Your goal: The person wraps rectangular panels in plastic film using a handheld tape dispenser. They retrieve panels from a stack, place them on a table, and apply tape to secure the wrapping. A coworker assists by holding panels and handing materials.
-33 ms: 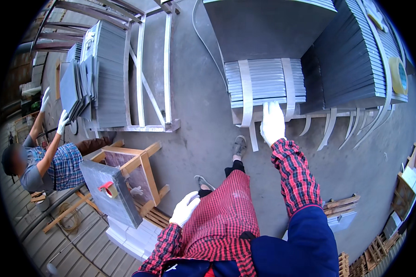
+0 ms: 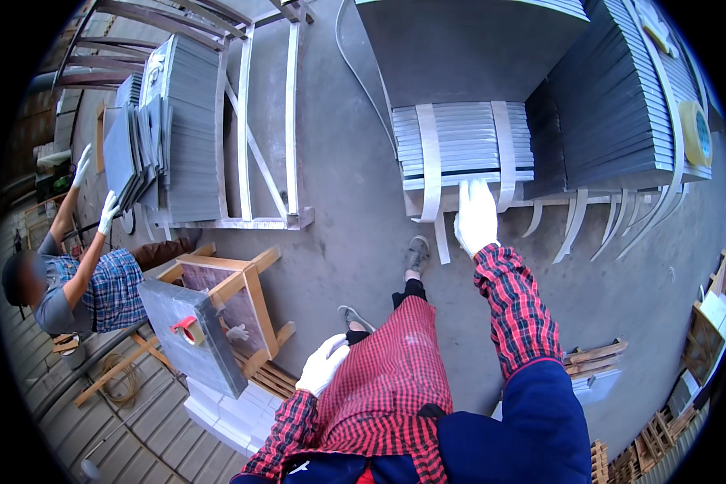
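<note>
My right hand [image 2: 477, 216], in a white glove, reaches forward to a strapped stack of thin grey slabs [image 2: 464, 145]. Its fingertips are at the top edge of the nearest slab, where a narrow dark gap parts it from the others. The hand appears closed on that edge; the thumb is hidden. Two pale straps [image 2: 430, 161] run over the stack, one on each side of my hand. My left hand [image 2: 323, 365], also white-gloved, rests by my red checked apron [image 2: 395, 363], fingers extended and holding nothing.
More grey slabs [image 2: 613, 105] stand at the right, with a tape roll [image 2: 695, 134] and hanging straps. At left are a metal rack [image 2: 247, 121] and a wooden stand [image 2: 258, 310] with a slab and red tape. A co-worker [image 2: 97, 282] in white gloves handles slabs [image 2: 121, 161].
</note>
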Demonstrator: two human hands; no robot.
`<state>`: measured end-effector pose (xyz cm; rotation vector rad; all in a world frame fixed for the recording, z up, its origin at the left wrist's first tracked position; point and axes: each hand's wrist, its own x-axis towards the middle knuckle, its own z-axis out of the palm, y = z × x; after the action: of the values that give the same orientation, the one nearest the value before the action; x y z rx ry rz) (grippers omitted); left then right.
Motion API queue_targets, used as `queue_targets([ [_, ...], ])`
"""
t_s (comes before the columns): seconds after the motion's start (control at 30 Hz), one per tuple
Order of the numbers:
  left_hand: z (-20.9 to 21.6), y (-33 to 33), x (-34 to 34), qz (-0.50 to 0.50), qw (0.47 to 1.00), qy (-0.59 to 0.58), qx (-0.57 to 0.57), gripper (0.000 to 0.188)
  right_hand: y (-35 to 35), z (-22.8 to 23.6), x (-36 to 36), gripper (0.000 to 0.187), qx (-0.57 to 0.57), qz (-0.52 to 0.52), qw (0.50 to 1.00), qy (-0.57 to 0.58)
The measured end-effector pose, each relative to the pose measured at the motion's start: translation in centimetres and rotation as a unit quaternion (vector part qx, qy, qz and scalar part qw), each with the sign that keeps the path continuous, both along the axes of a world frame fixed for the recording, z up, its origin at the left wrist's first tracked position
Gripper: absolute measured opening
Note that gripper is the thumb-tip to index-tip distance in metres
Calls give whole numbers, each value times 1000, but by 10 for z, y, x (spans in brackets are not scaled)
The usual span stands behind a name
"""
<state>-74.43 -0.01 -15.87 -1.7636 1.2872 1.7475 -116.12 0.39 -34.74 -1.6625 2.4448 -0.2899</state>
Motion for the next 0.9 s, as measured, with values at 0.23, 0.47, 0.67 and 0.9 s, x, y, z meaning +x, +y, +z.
queue_targets([
  [0.23,-17,11,0,-25,999,22,5,52,23,9,7,55,-13,9,1000,-20],
  [0.47,-6,5,-7,-1,1000,22,5,52,-8,24,-3,52,12,-8,999,-30],
  [0.67,-17,9,0,-15,1000,8,3,54,0,42,-10,26,19,5,998,-63],
  [0.9,-2,14,-20,-6,1000,9,16,56,16,-11,-15,18,219,106,968,64],
])
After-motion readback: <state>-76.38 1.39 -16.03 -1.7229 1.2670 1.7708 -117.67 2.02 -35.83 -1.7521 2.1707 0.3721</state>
